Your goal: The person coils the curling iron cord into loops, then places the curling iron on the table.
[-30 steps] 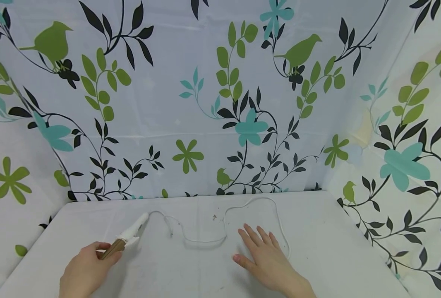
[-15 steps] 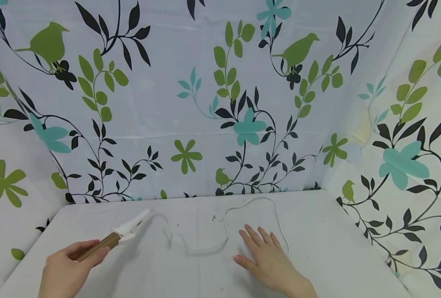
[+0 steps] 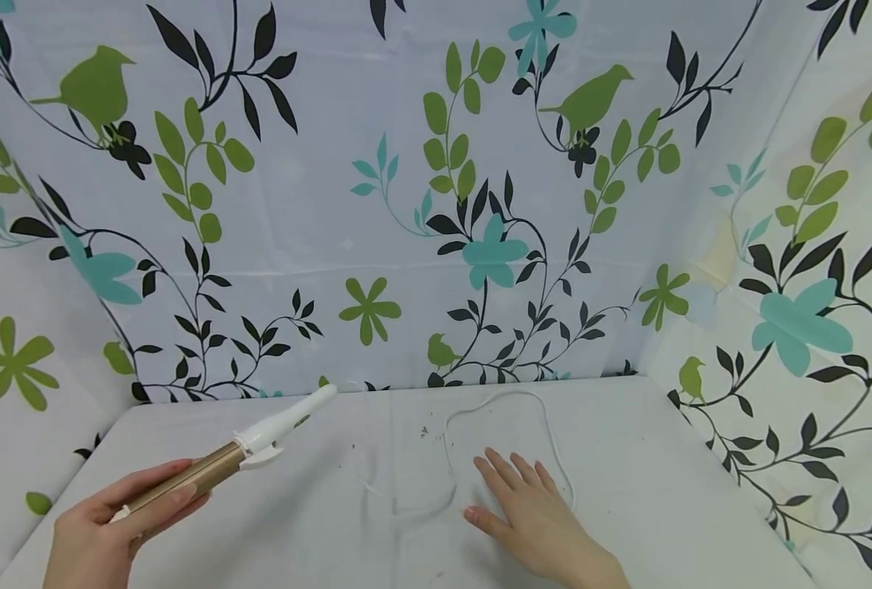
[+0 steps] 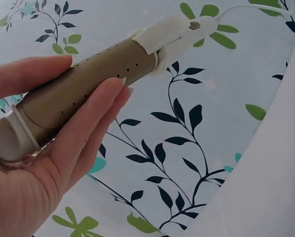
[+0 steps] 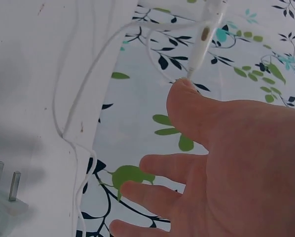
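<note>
My left hand [image 3: 105,523] grips a curling iron [image 3: 285,424] around its gold barrel, the slim white handle angled up and away to the right. Rows of small holes and a white end cap show on the barrel [image 4: 83,84] in the left wrist view. From the handle's tip a thin white cord [image 3: 447,446] runs to the right over the table, blurred near the iron. My right hand [image 3: 532,515] is palm down with fingers spread, beside the cord's loop. Its palm [image 5: 256,173] faces the camera in the right wrist view, holding nothing.
A two-pronged plug [image 5: 7,212] lies at the lower left of the right wrist view. The white table [image 3: 664,483] has a few small dark specks. Cloth [image 3: 296,204] printed with birds and leaves hangs behind it and along both sides.
My left hand has moved left and toward me, lifting the curling iron and drawing the cord with it. More of the gold barrel shows. My right hand has hardly moved.
</note>
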The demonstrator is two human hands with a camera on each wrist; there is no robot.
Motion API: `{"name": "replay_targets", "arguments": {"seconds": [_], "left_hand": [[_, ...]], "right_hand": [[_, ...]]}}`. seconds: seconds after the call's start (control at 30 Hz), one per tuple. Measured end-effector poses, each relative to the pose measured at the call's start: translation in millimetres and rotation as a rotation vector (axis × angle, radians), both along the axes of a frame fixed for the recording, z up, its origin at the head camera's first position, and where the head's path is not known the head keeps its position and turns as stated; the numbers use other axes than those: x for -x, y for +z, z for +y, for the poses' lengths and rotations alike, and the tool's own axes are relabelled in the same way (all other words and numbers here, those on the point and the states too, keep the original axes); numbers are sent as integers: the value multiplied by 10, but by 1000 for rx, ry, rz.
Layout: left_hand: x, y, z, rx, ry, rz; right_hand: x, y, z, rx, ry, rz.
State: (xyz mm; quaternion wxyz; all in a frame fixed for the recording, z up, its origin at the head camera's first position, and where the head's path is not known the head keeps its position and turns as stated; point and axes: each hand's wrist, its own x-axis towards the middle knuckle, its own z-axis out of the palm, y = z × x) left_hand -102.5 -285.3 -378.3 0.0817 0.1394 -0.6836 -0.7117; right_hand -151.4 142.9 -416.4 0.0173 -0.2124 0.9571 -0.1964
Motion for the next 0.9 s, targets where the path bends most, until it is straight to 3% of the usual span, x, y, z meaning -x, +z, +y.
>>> {"name": "replay_targets", "arguments": {"seconds": [0.17,0.37,0.5,0.7,0.9], "left_hand": [[37,-21,58,-192,-91,217],[125,-6,304,-455,-196,344],[189,25,472,-562,-196,303],[236,86,724,-609,-155,207],[252,178,932,-718,-114,247]], "right_hand": [[-15,16,2,32,13,8],[-46,70,-54,172,14,-36],[-52,127,-121,319,11,-108],[-51,149,-214,506,51,-54],[-43,193,-282,711,48,-87]]}}
